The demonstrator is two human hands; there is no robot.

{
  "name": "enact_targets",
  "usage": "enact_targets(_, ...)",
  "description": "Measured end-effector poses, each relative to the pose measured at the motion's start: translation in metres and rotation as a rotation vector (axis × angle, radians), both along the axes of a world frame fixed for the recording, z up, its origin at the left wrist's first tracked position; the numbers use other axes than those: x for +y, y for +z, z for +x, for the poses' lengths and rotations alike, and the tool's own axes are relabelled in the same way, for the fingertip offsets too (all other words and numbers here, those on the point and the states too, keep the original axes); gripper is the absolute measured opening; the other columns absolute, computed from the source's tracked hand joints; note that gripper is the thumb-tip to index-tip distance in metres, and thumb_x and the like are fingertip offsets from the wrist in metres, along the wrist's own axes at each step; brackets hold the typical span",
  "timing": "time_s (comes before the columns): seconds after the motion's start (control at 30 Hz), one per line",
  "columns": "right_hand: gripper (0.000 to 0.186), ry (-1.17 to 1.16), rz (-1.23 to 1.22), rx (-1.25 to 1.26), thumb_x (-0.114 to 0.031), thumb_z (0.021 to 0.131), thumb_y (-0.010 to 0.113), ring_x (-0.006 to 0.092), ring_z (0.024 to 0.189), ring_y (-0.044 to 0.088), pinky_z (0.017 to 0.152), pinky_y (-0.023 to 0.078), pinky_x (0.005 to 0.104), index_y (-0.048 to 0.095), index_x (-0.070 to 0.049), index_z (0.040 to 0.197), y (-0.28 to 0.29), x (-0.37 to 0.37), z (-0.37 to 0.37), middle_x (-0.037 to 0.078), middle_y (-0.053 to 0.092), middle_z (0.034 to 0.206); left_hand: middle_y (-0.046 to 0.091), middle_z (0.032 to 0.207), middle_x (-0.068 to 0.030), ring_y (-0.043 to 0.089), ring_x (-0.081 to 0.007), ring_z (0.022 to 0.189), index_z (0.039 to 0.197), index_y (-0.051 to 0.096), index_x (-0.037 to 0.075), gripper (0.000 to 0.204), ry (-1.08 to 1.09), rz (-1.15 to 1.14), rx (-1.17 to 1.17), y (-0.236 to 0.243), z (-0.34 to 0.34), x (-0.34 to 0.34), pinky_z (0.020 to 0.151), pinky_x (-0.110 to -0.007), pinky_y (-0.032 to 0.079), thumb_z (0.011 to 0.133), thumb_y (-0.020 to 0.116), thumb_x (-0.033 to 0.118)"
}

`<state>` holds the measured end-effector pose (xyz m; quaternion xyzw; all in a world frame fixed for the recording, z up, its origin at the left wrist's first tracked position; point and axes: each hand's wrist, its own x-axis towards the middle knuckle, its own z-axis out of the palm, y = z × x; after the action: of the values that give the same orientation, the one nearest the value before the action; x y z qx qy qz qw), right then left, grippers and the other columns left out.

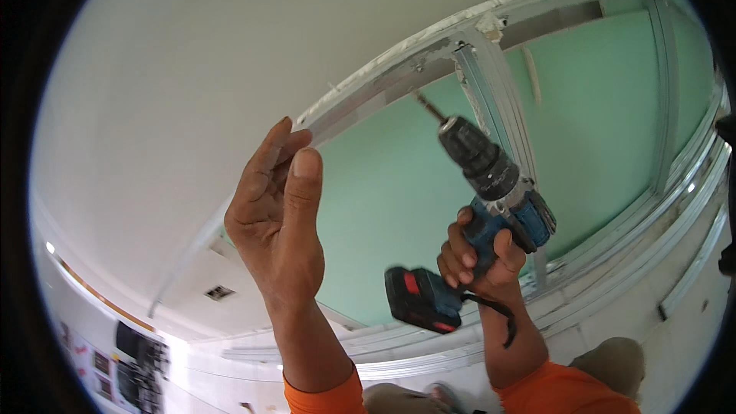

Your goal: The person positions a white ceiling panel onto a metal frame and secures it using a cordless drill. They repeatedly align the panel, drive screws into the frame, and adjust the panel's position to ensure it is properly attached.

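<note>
My right hand (483, 257) is wrapped around the grip of a blue and black cordless drill (479, 157). Its battery, black with red patches, hangs at the lower left, and a strap dangles by my wrist. The drill bit (431, 106) points up and left toward a metal track (383, 96) along the edge of the white board (176, 69). From here I cannot tell whether the tip touches the track. My left hand (280, 215) is raised beside the track's left end, fingers stretched up and thumb apart. Nothing shows in it; its fingertips are close to the board's edge.
Vertical metal studs (502, 92) stand in front of green wallboard (598, 130). Rough white plaster clings to the frame's top edge. Long metal profiles (675, 257) lie at the lower right. A small wall box (220, 292) sits low on the left. Dark items hang at the far lower left.
</note>
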<state>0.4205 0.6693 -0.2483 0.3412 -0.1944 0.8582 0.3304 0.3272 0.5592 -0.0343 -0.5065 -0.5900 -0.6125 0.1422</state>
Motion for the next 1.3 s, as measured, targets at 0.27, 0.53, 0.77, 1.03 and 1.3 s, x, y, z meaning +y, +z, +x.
enact_targets(0.27, 0.057, 0.621, -0.265, 0.512, -0.051, 0.101, 0.050, 0.0191, 0.065, 0.061, 0.064, 0.052, 0.0363, 0.046, -0.003, 0.132, 0.009, -0.037, -0.039, 0.006, 0.057, 0.080, 0.064, 0.125, -0.0229, 0.060, -0.0325, 0.120, 0.138, 0.054, -0.006, 0.077, 0.340, -0.422, 0.362, 0.059, -0.034, 0.057, 0.106, -0.044, 0.043, 0.096, 0.054, 0.060)
enact_targets(0.53, 0.052, 0.609, -0.423, 0.446, -0.053, 0.104, 0.040, 0.0181, 0.061, 0.057, 0.060, 0.048, 0.0364, 0.048, -0.007, 0.126, 0.026, -0.013, -0.025, 0.005, 0.055, 0.078, 0.046, 0.150, -0.0240, 0.038, -0.0337, 0.144, 0.147, 0.045, 0.000, 0.085, 0.406, -0.882, 0.161, 0.058, -0.023, 0.080, 0.118, -0.041, 0.027, 0.098, 0.036, 0.069)
enact_targets(0.77, 0.055, 0.649, -0.389, 0.527, -0.053, 0.103, 0.043, 0.0153, 0.063, 0.063, 0.058, 0.052, 0.0318, 0.049, -0.006, 0.131, 0.028, -0.001, -0.022, 0.005, 0.059, 0.083, 0.060, 0.136, -0.0192, 0.053, -0.0313, 0.129, 0.139, 0.057, 0.003, 0.070, 0.462, -0.799, 0.154, 0.062, 0.001, 0.067, 0.111, -0.039, 0.036, 0.097, 0.045, 0.058)
enact_targets(1.03, 0.054, 0.680, -0.474, 0.452, -0.055, 0.104, 0.040, 0.0170, 0.061, 0.060, 0.058, 0.049, 0.0352, 0.049, -0.007, 0.126, 0.029, -0.007, -0.030, 0.004, 0.056, 0.077, 0.071, 0.109, -0.0141, 0.063, -0.0227, 0.104, 0.124, 0.070, 0.005, 0.047, 0.527, -0.700, 0.121, 0.060, -0.010, 0.059, 0.099, -0.033, 0.044, 0.094, 0.051, 0.036)
enact_targets(1.3, 0.054, 0.700, -0.467, 0.485, -0.055, 0.104, 0.039, 0.0192, 0.063, 0.061, 0.060, 0.050, 0.0376, 0.048, -0.008, 0.128, 0.028, -0.010, -0.028, 0.006, 0.057, 0.080, 0.073, 0.090, -0.0106, 0.065, -0.0156, 0.082, 0.112, 0.074, 0.001, 0.039, 0.423, -0.560, 0.081, 0.058, -0.024, 0.046, 0.082, -0.027, 0.049, 0.092, 0.066, 0.033)
